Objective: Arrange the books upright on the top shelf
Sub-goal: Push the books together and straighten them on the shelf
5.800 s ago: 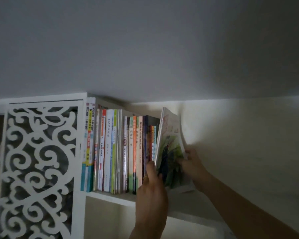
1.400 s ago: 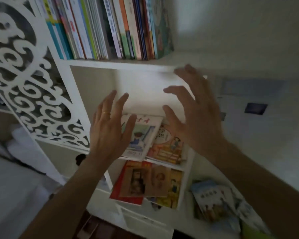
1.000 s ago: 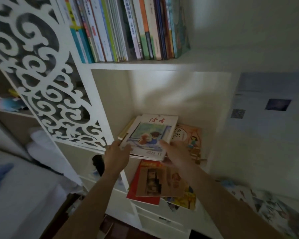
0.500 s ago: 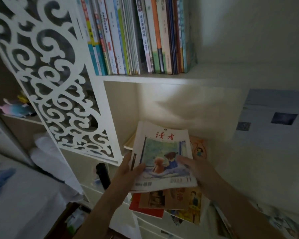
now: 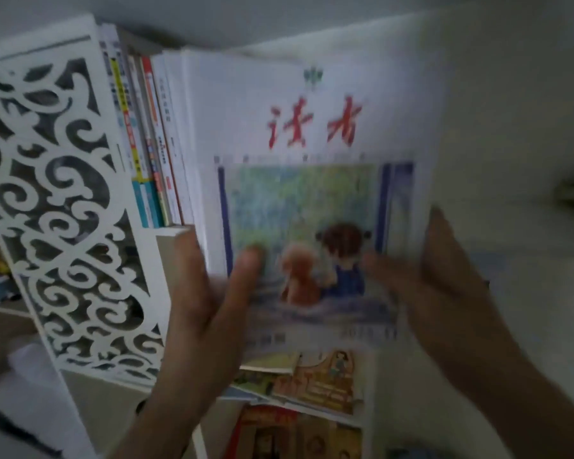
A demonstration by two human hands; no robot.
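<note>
A white magazine with red characters and a picture of a child and a dog fills the middle of the view, held upright and close to the camera. My left hand grips its lower left edge, thumb across the cover. My right hand grips its lower right edge, thumb on the cover. Behind its left side stands a row of upright books on the top shelf. The magazine hides the rest of that row.
A white carved scroll panel closes the shelf unit's left side. Below the magazine, picture books lie flat on a lower shelf, with more on the one beneath. A pale wall is on the right.
Both hands lifted the magazine off the flat pile on the lower shelf and raised it up in front of the top shelf. The view tilted upward with it.
</note>
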